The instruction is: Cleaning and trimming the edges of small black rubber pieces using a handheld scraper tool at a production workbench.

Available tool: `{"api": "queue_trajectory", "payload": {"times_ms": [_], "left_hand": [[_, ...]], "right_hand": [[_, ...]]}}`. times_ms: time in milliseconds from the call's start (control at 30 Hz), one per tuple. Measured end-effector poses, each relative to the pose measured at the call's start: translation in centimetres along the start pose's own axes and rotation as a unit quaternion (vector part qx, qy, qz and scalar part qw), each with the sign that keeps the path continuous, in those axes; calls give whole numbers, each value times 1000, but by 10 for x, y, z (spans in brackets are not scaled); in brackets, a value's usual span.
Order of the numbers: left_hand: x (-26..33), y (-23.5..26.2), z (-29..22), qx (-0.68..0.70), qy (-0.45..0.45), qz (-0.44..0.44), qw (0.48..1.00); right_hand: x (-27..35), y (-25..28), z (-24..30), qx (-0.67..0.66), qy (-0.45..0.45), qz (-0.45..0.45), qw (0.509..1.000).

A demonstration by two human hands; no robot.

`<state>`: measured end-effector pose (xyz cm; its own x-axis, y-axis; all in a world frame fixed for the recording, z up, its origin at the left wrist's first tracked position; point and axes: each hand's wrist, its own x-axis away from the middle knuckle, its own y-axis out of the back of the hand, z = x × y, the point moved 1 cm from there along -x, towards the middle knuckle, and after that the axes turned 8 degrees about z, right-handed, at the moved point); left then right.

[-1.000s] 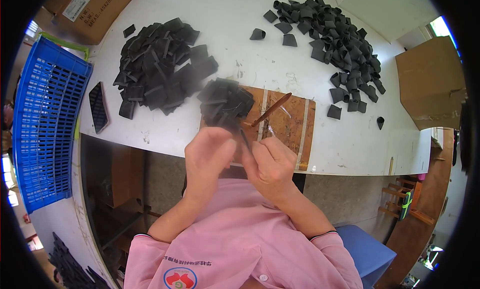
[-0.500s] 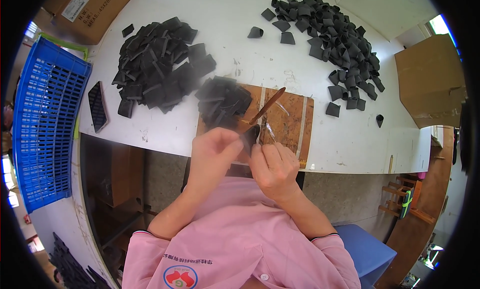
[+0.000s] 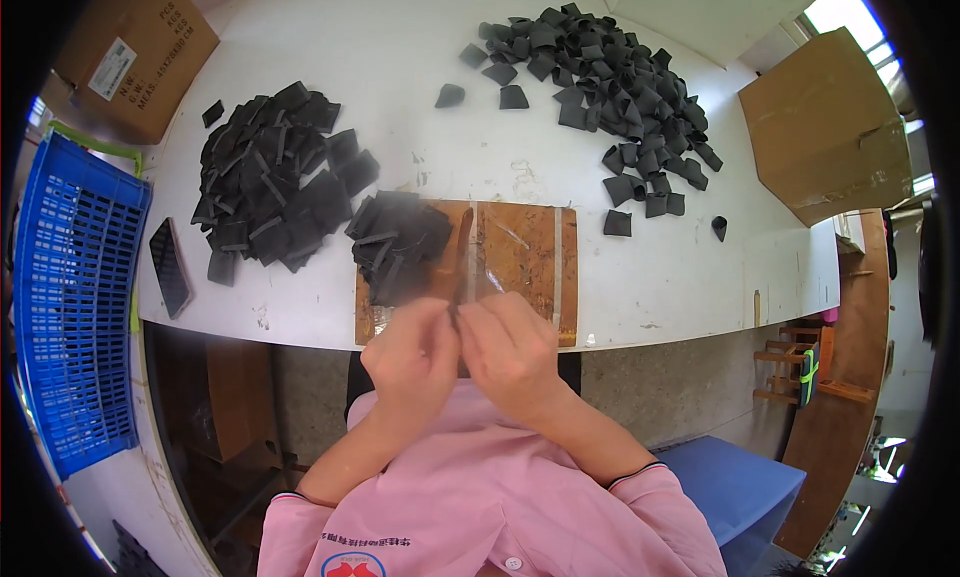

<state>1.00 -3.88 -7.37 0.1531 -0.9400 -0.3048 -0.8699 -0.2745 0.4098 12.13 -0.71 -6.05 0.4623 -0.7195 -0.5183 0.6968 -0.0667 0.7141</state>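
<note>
My left hand and my right hand meet over the near edge of a brown board. Their fingers are pinched together on a small black piece, mostly hidden by the fingertips. From between them a slim brown stick rises, smeared by motion; its lower end is out of sight. Just beyond my left hand, several flat black pieces lie heaped on the board's left part.
A larger heap of flat black pieces lies left on the white table. Rolled-open black pieces spread at far right. A phone, a blue basket and cardboard boxes stand around the sides.
The whole view has shifted, with the table's things appearing further left. My hands have closed together, the black piece between them is now mostly covered, and the brown stick has swung from slanting to nearly upright.
</note>
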Motion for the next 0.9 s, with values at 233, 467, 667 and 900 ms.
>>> {"api": "queue_trajectory", "payload": {"times_ms": [233, 467, 667, 900], "left_hand": [[-17, 12, -11, 631, 283, 32, 721], [-19, 6, -15, 20, -108, -60, 992], [-66, 36, -36, 782, 189, 142, 577], [-65, 24, -13, 718, 215, 128, 649]], "right_hand": [[-2, 2, -13, -243, -202, 5, 949], [-11, 12, -7, -798, -368, 97, 468], [-79, 61, 1, -563, -231, 166, 776], [-75, 29, -32, -663, -261, 211, 670]]}}
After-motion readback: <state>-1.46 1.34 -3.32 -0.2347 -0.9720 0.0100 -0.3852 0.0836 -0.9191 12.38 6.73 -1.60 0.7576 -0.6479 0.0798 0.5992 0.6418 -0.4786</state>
